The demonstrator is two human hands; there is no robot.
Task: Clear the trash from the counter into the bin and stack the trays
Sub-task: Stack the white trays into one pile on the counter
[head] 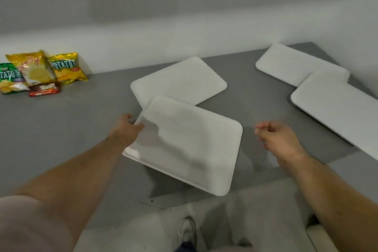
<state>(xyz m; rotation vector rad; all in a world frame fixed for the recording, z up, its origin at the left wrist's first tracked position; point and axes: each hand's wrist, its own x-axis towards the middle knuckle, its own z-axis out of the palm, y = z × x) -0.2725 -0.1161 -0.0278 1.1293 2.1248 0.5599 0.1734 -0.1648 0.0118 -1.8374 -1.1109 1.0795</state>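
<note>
Four stiff, light trays on bench; left hand (127, 129) pinches near tray (184, 145) edge, right hand (280, 137) empty, loosely curled.

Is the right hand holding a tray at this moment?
No, the right hand is empty beside the nearest tray, which only the left hand grips at its edge.

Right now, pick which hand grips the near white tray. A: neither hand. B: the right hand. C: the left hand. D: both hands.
C: the left hand pinches the left edge of the near tray, while the right hand hovers apart from it, loosely curled and empty.
</note>
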